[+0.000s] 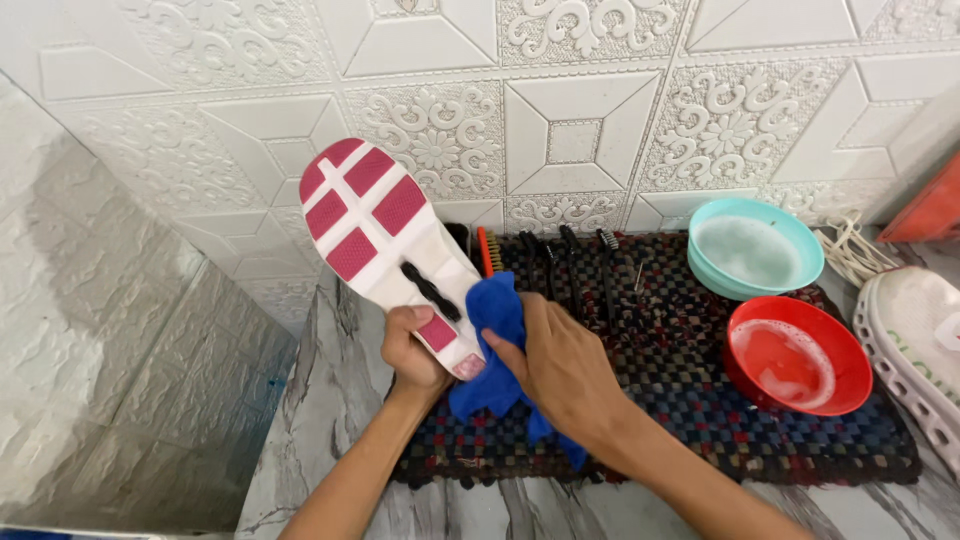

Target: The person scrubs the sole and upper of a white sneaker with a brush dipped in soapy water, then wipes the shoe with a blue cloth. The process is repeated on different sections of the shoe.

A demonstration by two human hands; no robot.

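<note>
My left hand (412,350) grips the heel end of a shoe (385,240), held sole up, its white sole showing pink-red patches and pointing up toward the wall. My right hand (560,370) is closed on a blue cloth (497,340) that presses against the side of the shoe near the heel. Both hands hover over the left part of a dark woven mat (680,400).
Several brushes (560,262) lie along the mat's far edge. A teal bowl (755,250) and a red bowl (795,355) hold soapy water at right. Another white shoe (915,335) and white laces (850,250) lie at far right. A patterned white wall stands behind.
</note>
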